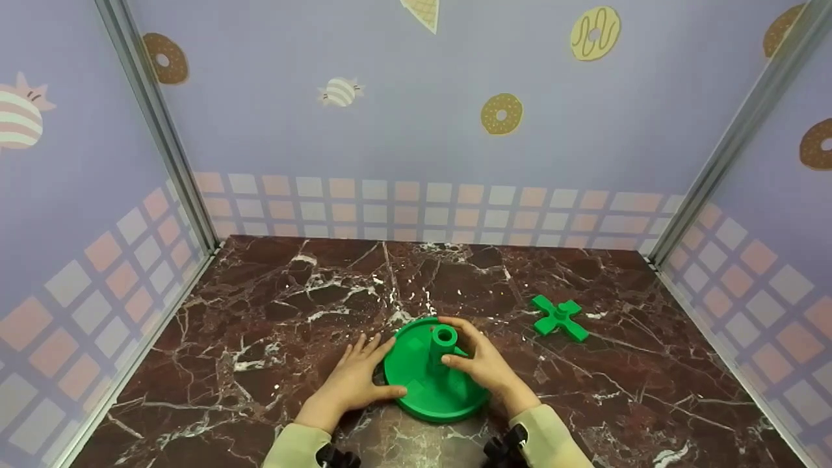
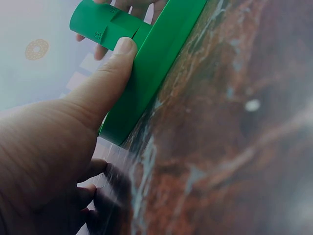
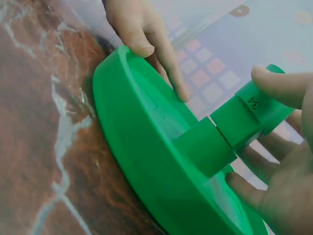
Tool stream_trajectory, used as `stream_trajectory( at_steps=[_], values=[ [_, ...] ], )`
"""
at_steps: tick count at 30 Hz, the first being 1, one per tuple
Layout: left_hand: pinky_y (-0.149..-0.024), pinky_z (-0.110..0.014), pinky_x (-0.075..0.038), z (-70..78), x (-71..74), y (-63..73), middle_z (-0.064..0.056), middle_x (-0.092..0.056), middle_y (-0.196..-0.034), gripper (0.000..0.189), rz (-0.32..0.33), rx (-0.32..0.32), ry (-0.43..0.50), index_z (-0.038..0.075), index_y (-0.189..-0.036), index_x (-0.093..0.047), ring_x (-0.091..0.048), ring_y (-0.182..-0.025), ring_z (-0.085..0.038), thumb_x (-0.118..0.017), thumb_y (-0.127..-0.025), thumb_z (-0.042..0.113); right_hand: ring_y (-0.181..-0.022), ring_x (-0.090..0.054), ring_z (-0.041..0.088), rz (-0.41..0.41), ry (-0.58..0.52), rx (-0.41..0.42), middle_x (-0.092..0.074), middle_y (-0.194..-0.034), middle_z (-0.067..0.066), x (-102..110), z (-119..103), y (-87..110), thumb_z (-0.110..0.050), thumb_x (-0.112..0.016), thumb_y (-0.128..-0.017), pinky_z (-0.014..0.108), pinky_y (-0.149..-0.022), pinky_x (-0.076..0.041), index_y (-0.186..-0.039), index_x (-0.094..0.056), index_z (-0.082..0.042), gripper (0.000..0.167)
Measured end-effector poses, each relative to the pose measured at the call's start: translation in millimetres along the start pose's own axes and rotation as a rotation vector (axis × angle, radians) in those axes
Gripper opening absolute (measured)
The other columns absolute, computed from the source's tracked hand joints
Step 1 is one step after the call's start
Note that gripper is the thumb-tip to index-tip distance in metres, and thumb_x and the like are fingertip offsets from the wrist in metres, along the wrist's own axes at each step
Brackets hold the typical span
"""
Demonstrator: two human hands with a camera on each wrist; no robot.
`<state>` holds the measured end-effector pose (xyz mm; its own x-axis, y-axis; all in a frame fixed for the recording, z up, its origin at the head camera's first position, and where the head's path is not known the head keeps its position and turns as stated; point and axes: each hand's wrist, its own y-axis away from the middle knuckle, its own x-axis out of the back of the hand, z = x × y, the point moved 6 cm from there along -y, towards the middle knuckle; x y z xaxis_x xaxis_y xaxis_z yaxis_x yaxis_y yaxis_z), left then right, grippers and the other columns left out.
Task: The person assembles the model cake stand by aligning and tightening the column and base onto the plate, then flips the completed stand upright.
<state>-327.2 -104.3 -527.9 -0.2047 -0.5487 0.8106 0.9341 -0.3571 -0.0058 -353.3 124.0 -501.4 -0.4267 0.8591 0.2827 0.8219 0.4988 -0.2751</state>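
The right hand [image 1: 481, 363] grips the green post [image 1: 439, 353], its long axis upright from the round dish [image 1: 429, 394], well in from the desk's [image 1: 292, 273] back edge; the left hand [image 1: 356, 376], fingers extended, touches the dish's left rim. Rightward, towards the back right corner, lies a green cross [image 1: 560, 318], nearer the right hand. The post's mark "33" [image 2: 98, 35] and mark "34" [image 3: 254, 104] are readable.

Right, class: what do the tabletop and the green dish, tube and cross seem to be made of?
Dish: probably hard plastic, smooth and faintly shiny; even colour, stiff rim.
Tube: likely the same plastic, satin; crisp edges, marked numbers.
Cross: perhaps plastic too, from its matching green; finish hard to tell.
Tabletop: polished marble or a printed imitation; pale veins, glossy patch of light.
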Motion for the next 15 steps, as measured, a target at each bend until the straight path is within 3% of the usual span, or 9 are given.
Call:
stream_trajectory(
  at_steps=[4, 10, 15],
  values=[
    [-0.129, -0.066, -0.011, 0.5, 0.1, 0.1, -0.025, -0.028, -0.167, 0.102, 0.0, 0.001, 0.004, 0.016, -0.162, -0.036, -0.014, -0.158, -0.049, -0.078, -0.081, 0.062, -0.135, -0.057, 0.008, -0.023, 0.006, 0.0, -0.056, -0.147, 0.026, 0.4, -0.3, 0.4, -0.001, -0.069, -0.093, 0.024, -0.115, -0.044, -0.152, -0.043, 0.002, 0.064],
    [-0.128, -0.067, -0.011, -0.1, -0.7, 0.2, -0.026, -0.028, -0.167, 0.102, -0.006, -0.004, -0.001, 0.016, -0.162, -0.035, -0.014, -0.158, -0.05, -0.077, -0.082, 0.063, -0.131, -0.06, 0.026, 0.019, 0.08, 0.014, -0.059, -0.14, 0.026, 0.7, 1.2, 0.4, -0.003, -0.072, -0.093, 0.038, -0.11, -0.05, -0.144, -0.048, 0.004, 0.057],
    [-0.128, -0.067, -0.011, -0.1, -0.1, 0.4, -0.026, -0.028, -0.167, 0.102, -0.003, -0.006, 0.006, 0.016, -0.162, -0.035, -0.013, -0.158, -0.05, -0.077, -0.081, 0.063, -0.12, -0.064, 0.019, 0.071, 0.098, -0.001, -0.064, -0.131, 0.022, 1.6, 3.4, -0.7, -0.006, -0.077, -0.09, 0.037, -0.103, -0.053, -0.136, -0.052, -0.002, 0.052]
  ],
)
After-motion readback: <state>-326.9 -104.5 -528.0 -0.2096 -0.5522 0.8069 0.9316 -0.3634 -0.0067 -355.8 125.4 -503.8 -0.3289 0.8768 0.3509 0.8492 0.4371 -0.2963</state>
